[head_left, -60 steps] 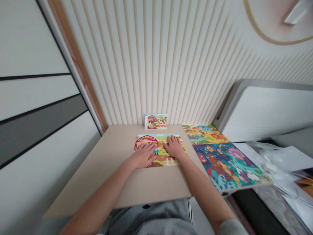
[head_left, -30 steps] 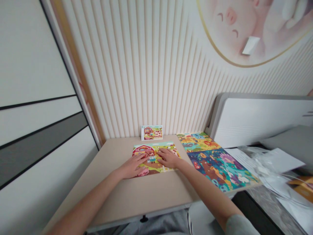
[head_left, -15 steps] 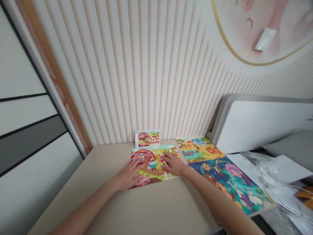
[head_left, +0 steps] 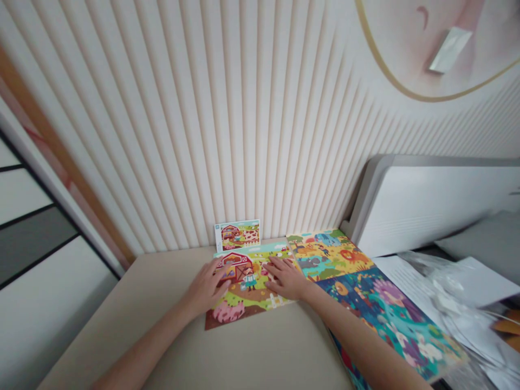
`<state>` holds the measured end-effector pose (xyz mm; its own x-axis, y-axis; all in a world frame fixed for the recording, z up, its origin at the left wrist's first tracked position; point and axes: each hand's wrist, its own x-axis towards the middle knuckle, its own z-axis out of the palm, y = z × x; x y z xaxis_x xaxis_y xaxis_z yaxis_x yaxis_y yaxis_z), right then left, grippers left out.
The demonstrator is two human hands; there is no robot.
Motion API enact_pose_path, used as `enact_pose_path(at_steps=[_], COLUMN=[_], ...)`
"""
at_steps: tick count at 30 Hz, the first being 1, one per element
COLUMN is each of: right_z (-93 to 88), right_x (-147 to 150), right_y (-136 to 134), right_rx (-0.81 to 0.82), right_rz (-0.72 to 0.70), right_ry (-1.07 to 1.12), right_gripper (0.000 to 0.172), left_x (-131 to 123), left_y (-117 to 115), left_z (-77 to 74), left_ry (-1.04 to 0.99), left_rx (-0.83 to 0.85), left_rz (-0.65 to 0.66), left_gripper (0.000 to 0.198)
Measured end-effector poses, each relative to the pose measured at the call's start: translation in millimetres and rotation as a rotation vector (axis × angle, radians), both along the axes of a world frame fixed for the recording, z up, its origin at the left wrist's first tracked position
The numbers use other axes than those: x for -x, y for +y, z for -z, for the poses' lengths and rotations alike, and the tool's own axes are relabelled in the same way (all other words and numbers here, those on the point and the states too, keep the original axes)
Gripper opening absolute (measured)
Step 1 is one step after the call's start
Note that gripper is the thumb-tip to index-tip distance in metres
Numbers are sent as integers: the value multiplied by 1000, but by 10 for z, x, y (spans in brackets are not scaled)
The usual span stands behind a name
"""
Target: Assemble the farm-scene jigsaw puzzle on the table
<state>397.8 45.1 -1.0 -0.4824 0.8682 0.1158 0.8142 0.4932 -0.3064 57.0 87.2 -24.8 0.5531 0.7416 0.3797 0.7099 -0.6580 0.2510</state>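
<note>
On the beige tabletop, your left hand lies open, its fingers loosely spread over the red barn of the farm jigsaw puzzle. Your right hand lies open too, fingertips resting on the puzzle's right half. Neither hand grips anything. The puzzle sits under both hands, with a small farm picture card propped just beyond it and an animal puzzle beside it on the right.
</note>
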Motion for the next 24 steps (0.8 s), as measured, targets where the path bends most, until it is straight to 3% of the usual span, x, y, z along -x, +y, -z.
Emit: enact_pose_path(at_steps=[5,9,14,24], right_z=[-10,-23,-39,-38], right_x=[0,3,11,-11], right_y=[-8,-16,1,93], right_rx=[10,19,18,-47], right_rz=[5,16,5,-24], right_ry=[3,3,8,17], right_gripper=[65,66,66,66], left_x=[-62,-123,-194,-147], left_y=[603,931,1021,1084], left_z=[52,125,147,203], left_ry=[-268,-382,-415,-327], left_rx=[72,137,128,142], left_rz=[-222,-267,-326,-290], left_gripper=[44,38,39,43])
